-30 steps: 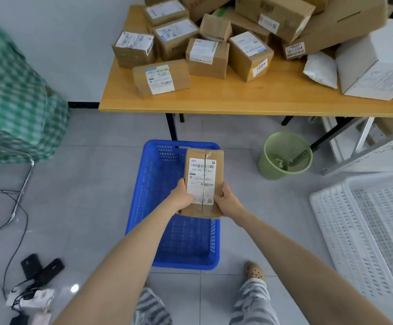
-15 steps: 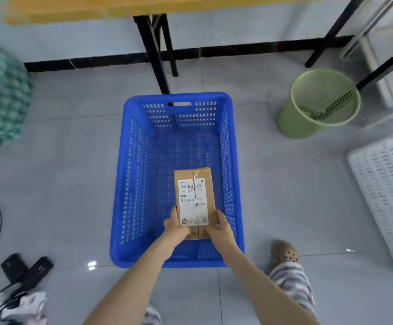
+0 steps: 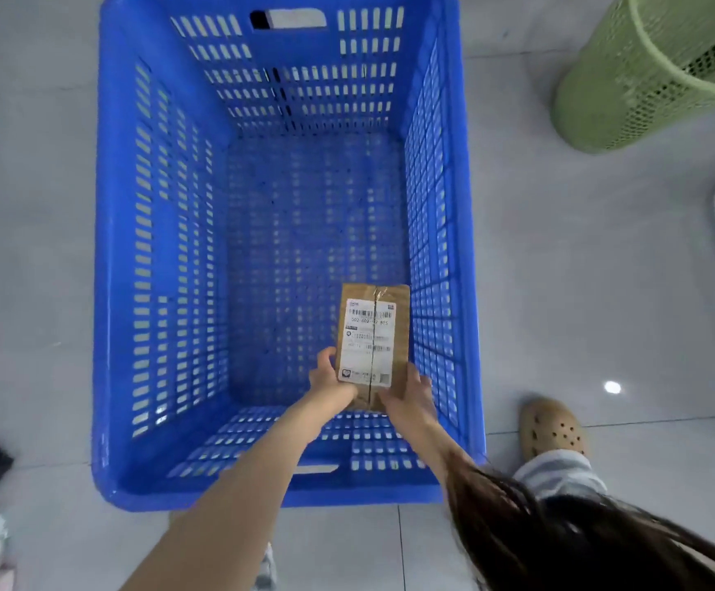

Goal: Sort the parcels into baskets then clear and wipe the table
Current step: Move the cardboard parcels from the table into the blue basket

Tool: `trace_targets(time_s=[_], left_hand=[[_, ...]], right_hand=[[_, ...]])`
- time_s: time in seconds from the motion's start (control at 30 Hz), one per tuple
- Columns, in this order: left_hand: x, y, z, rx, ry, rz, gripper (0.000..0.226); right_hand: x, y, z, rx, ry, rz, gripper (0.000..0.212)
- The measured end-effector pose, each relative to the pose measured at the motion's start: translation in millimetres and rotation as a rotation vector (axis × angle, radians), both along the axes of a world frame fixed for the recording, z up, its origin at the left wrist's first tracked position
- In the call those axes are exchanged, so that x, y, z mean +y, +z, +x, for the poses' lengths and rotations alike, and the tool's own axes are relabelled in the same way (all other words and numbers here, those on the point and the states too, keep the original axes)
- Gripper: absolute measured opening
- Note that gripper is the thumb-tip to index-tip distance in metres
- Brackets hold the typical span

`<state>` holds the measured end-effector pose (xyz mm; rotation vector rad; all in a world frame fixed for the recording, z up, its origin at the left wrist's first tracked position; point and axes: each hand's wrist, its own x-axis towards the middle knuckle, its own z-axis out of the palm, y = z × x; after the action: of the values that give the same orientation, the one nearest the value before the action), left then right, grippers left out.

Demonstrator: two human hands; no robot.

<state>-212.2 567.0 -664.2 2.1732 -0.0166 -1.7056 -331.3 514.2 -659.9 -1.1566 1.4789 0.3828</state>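
While our hair [image 3: 560, 543] hangs over the right forearm and a tan shoe [image 3: 552, 428] stands beside the blue basket [image 3: 110, 249], both hands reach inside it. Our left hand [image 3: 329, 377] grips the parcel [image 3: 373, 334] by its near left edge and our right hand [image 3: 411, 396] presses fairly straight fingers against its near right corner, close to the basket's right wall; a green bin [image 3: 628, 78] stands beyond.

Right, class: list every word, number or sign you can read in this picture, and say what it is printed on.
"502 602 ... 815": under the barcode on the white shipping label of the cardboard parcel; the middle digits are blurred.
All other print on that label: too small and blurred to read.
Blue basket and green wastebasket: no text visible.
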Motion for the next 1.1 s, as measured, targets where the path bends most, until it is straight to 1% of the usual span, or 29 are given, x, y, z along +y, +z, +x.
trace_targets(time_s=[0.07,0.17,0.2,0.23,0.3,0.33,0.43,0.5,0.57,0.63,0.7,0.77,0.87,0.93,1.0,1.07,1.1], left_hand=[[2.0,-21.3,-10.9,0.008,0.043,-0.001,0.072],[1.3,-48.3,-23.0,0.046,0.114,0.015,0.08],[1.3,-57.8,-27.1,0.048,0.127,0.018,0.079],[2.9,-59.8,-30.8,0.054,0.128,0.015,0.074],[5.2,-62.0,-36.4,0.085,0.089,-0.024,0.052],[5.0,-62.8,-38.9,0.129,0.058,-0.06,0.044],[3.6,-68.4,-46.8,0.285,-0.003,-0.108,0.032],[6.0,-76.2,-51.3,0.313,0.011,-0.095,0.034],[8.5,-87.7,-51.5,0.252,-0.017,-0.029,0.043],[7.8,-96.0,-50.2,0.213,-0.104,0.001,0.047],[6.3,-103.6,-46.9,0.177,-0.224,-0.015,0.048],[1.9,-104.7,-41.6,0.103,-0.38,-0.004,0.048],[-4.2,-100.2,-39.3,0.023,-0.535,-0.006,0.051],[-4.3,-85.4,-41.2,0.011,-0.537,-0.035,0.052],[-2.3,-68.6,-41.9,-0.029,-0.478,-0.064,0.051],[-2.2,-40.9,-36.5,-0.146,-0.446,-0.116,0.054],[-3.1,-24.3,-32.5,-0.215,-0.469,-0.141,0.056]], right_hand=[[3.2,-21.9,-3.0,0.024,0.051,0.025,0.053],[5.0,-45.2,2.1,0.066,0.021,0.113,0.072],[5.5,-56.2,3.6,0.087,0.009,0.126,0.078],[6.7,-58.2,4.9,0.109,-0.004,0.13,0.082],[8.3,-63.5,7.3,0.14,-0.024,0.126,0.084],[10.3,-70.7,7.5,0.152,-0.021,0.133,0.082],[14.6,-90.8,8.6,0.172,-0.034,0.149,0.077],[15.8,-98.0,8.5,0.168,-0.065,0.189,0.076],[14.6,-103.1,8.4,0.178,-0.063,0.223,0.074],[12.5,-107.6,8.2,0.183,-0.06,0.235,0.072],[12.5,-106.1,11.4,0.18,-0.09,0.211,0.07],[12.7,-105.1,13.2,0.158,-0.136,0.203,0.07],[10.3,-97.6,11.2,0.1,-0.126,0.155,0.067],[8.9,-83.5,9.6,0.046,-0.138,0.121,0.057],[10.0,-67.4,10.5,-0.046,-0.157,0.076,0.045],[10.8,-38.8,11.1,-0.137,-0.149,0.046,0.047],[10.9,-23.1,10.6,-0.182,-0.145,0.037,0.05]])
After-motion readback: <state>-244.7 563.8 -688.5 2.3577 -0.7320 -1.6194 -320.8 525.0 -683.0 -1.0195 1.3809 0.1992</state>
